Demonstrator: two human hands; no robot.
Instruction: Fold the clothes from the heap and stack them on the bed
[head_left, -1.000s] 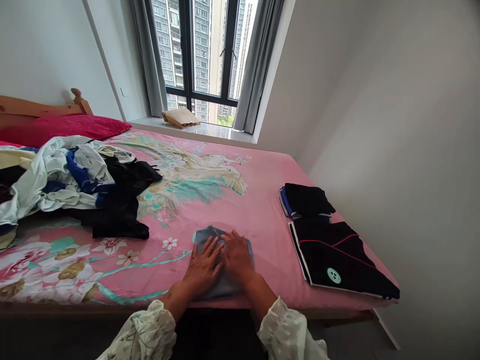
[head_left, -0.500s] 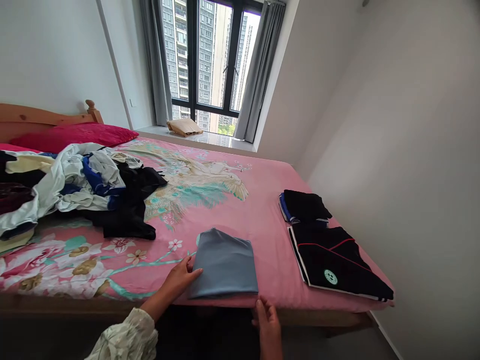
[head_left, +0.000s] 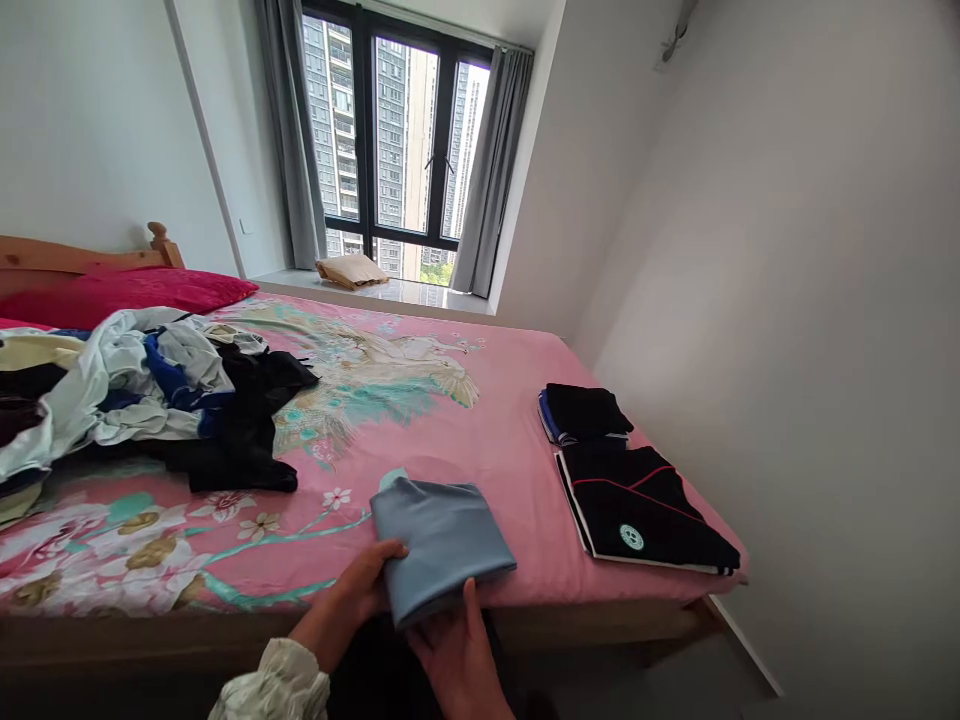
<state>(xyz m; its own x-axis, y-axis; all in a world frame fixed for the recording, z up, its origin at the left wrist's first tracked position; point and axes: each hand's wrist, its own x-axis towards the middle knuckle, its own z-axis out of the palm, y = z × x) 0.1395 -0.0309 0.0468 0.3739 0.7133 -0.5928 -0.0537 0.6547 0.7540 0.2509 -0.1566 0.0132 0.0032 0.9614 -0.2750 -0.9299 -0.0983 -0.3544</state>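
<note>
A folded blue-grey garment (head_left: pixel 444 540) is tilted at the near edge of the bed, its front lifted off the sheet. My left hand (head_left: pixel 366 578) grips its left side, thumb on top and the other fingers hidden beneath. From below, my right hand (head_left: pixel 459 640) holds the front edge, its thumb over the top and its fingers under the fabric. Two folded stacks lie to the right: a black garment with red piping and a round badge (head_left: pixel 651 508), and behind it a smaller black one (head_left: pixel 585 411) on blue and striped cloth.
A loose heap of clothes (head_left: pixel 161 385) covers the left of the bed, in front of a red pillow (head_left: pixel 142 292). The pink floral sheet (head_left: pixel 510 440) spreads between heap and stacks. A tan folded item (head_left: pixel 351 270) rests on the window sill; a wall borders the right side.
My right hand has moved left from the garment's right corner to under its front edge. The garment has turned and its front has been raised. Both hands now grip it.
</note>
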